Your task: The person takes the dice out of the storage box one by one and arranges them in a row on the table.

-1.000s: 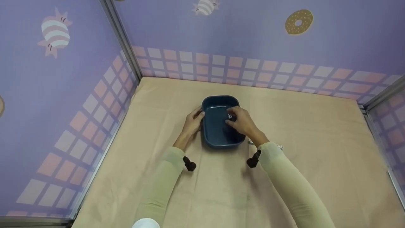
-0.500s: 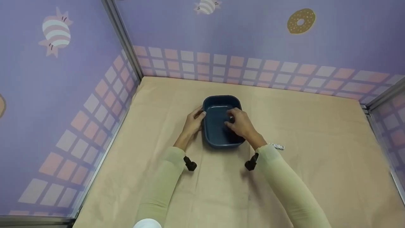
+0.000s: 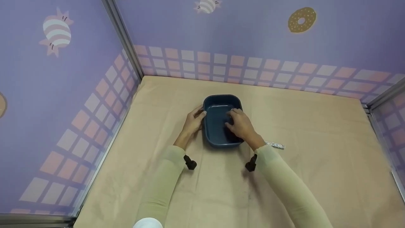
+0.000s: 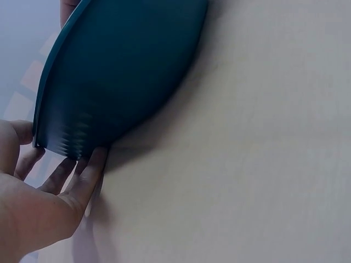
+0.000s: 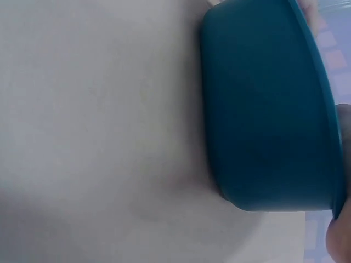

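A dark blue plastic box (image 3: 219,126), open at the top with rounded corners, sits on the cloth-covered table. My left hand (image 3: 191,123) grips its left side, the thumb at the rim and the fingers against the outer wall; the left wrist view shows that hand (image 4: 55,203) at the box wall (image 4: 120,66). Over the right rim reaches my right hand (image 3: 242,125), its bent fingers and thumb parted inside the box. I cannot tell whether they hold anything. In the right wrist view the box's outer wall (image 5: 269,120) hides most of that hand.
Right of the box lies a row of small white pieces (image 3: 276,145) with dark marks, partly covered by my right sleeve (image 3: 284,177). Patterned panels (image 3: 246,34) stand at the back and sides of the beige cloth (image 3: 316,133).
A second ago a small dark piece with a white mark showed between my right thumb and fingers; now none shows there. More of the white row is uncovered. The left hand keeps its place.
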Demonstrator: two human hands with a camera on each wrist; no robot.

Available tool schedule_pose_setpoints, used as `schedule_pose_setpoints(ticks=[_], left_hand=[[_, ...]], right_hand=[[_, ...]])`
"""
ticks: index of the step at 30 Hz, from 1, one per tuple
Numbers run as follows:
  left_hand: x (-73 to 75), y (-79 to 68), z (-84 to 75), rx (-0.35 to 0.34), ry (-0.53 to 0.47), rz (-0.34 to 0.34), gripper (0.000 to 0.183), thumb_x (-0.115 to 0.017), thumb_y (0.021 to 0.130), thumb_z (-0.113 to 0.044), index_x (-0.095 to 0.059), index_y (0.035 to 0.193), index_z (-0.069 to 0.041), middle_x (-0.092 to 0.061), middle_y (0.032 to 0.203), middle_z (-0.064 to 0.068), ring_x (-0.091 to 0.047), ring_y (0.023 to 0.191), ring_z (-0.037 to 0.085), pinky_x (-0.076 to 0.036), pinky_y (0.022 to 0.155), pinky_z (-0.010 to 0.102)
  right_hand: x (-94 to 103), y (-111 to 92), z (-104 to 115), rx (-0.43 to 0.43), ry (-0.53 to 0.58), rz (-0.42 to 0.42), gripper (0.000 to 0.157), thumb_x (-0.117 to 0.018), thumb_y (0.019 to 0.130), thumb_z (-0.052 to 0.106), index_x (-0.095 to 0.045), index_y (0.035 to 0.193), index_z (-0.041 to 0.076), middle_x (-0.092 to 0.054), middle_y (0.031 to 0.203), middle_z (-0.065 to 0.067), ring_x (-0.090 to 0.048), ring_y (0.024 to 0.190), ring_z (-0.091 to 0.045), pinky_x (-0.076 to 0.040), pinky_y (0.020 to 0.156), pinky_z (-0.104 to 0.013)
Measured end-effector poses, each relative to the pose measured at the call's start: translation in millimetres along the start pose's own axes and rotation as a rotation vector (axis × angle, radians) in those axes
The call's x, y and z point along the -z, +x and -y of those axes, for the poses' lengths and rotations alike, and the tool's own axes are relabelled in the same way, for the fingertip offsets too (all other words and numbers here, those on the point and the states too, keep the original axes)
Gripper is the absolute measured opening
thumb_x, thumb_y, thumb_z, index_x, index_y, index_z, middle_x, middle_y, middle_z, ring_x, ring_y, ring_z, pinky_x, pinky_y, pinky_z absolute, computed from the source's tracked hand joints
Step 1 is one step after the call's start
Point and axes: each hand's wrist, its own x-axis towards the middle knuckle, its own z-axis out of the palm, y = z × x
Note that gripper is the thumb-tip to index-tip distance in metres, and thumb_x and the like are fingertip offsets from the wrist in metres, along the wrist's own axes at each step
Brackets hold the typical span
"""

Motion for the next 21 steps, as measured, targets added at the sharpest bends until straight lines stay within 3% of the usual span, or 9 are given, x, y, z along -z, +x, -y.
schedule_pose_setpoints(ticks=[4, 9, 15, 21], left_hand=[[0.4, -1.0, 0.1, -0.01, 0.008, 0.001, 0.05, -0.059, 0.111, -0.025, -0.051, 0.158, -0.012, -0.057, 0.152, 0.015, -0.056, 0.139, 0.03, -0.046, 0.115, 0.045], [-0.7, -1.0, -0.1, -0.005, -0.02, -0.001, 0.05, -0.06, 0.11, -0.023, -0.051, 0.158, -0.012, -0.057, 0.153, 0.015, -0.055, 0.14, 0.03, -0.046, 0.115, 0.043], [1.4, -1.5, -0.7, 0.021, -0.03, -0.003, 0.05, -0.06, 0.11, -0.023, -0.051, 0.159, -0.013, -0.055, 0.154, 0.015, -0.056, 0.14, 0.03, -0.048, 0.114, 0.043], [-1.9, -2.0, 0.6, 0.007, -0.027, -0.011, 0.05, -0.06, 0.11, -0.021, -0.051, 0.158, -0.011, -0.056, 0.154, 0.016, -0.056, 0.14, 0.031, -0.046, 0.115, 0.044]], right_hand=[[9.2, 8.4, -7.0, 0.083, -0.091, 0.106, 0.037, -0.082, 0.093, 0.01, -0.07, 0.124, -0.005, -0.068, 0.115, -0.018, -0.064, 0.11, -0.035, -0.054, 0.099, -0.048], [20.8, 23.5, -17.2, 0.175, -0.215, 0.18, 0.031, -0.085, 0.092, 0.014, -0.074, 0.116, -0.003, -0.068, 0.111, -0.015, -0.062, 0.103, -0.034, -0.052, 0.098, -0.051], [24.1, 38.1, -21.1, 0.176, -0.291, 0.282, 0.024, -0.085, 0.091, 0.015, -0.073, 0.105, 0.0, -0.067, 0.112, -0.013, -0.06, 0.101, -0.034, -0.049, 0.099, -0.051], [19.3, 44.5, -25.8, 0.165, -0.27, 0.285, 0.023, -0.084, 0.089, 0.011, -0.075, 0.107, -0.001, -0.069, 0.115, -0.016, -0.061, 0.106, -0.037, -0.049, 0.1, -0.053]])
